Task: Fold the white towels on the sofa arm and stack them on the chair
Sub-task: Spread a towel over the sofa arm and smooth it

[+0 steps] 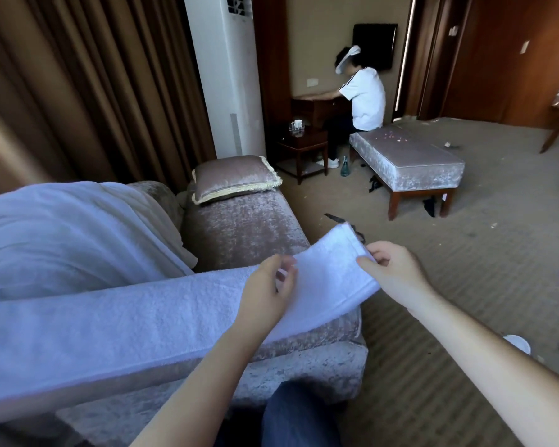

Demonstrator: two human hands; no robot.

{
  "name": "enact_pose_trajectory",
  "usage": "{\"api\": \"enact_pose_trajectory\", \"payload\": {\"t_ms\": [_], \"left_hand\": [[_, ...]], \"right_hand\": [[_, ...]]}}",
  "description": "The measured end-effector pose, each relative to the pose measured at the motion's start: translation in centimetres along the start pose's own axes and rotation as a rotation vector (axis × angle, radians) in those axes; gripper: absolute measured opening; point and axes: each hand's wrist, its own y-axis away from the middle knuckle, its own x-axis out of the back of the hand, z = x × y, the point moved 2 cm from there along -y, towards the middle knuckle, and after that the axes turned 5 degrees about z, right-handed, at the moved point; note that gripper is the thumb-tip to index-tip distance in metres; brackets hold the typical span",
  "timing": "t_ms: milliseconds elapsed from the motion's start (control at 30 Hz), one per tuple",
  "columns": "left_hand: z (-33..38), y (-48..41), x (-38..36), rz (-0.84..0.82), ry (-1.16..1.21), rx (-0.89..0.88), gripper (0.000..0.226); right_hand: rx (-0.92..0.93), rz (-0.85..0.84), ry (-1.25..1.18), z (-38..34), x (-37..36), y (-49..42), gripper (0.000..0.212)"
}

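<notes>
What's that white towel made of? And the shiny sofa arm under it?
The white towel looks like cotton terry cloth: its surface is fuzzy with tiny loops and has no shine. The sofa arm is probably covered in crushed velvet: the fabric is mottled, with patchy shiny gleams.

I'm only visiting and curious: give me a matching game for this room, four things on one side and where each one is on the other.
Things:
1. towel
2. cushion
3. cup
4. green bottle

Places:
A. on the side table
B. standing by the bench
C. along the sofa arm, its end pinched by the left hand and right hand
D. on the sofa, near the white air unit

Pairs: 1-C, 2-D, 3-A, 4-B.
</notes>
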Motion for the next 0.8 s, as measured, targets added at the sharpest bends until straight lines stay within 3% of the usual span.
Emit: {"api": "enact_pose_trajectory", "payload": {"t_ms": [67,133,200,333,400,467,567,800], "left_hand": [[1.9,-0.3,2.0,-0.05,0.291,0.228,0.016],[3.3,-0.9,4.1,-0.065,0.419,0.354,0.028],[3.8,-1.6,6.2,-0.053,0.368,0.384,0.04],[2.9,-2.5,10.2,0.045,0.136,0.346,0.034],[2.1,-2.7,12.1,0.092,0.098,0.357,0.032],[1.6,-2.5,14.0,0.122,0.107,0.374,0.019],[0.8,-2.1,16.4,0.156,0.177,0.425,0.016],[-4.4,0.3,21.6,0.299,0.065,0.482,0.038]], "right_hand": [[0.112,0.051,-0.003,-3.4,-1.5,1.9,0.008],[0.268,0.096,0.002,-6.7,-3.8,4.3,0.012],[0.453,0.148,0.052,-8.9,-7.0,6.5,0.014],[0.668,0.265,0.06,-10.9,-11.5,10.0,0.036],[0.672,0.345,0.14,-9.3,-13.0,10.8,0.061],[0.557,0.368,0.183,-7.0,-14.3,10.8,0.082],[0.453,0.351,0.15,-5.3,-16.3,10.5,0.084],[0.648,0.186,0.053,-5.9,-19.2,9.8,0.085]]}}
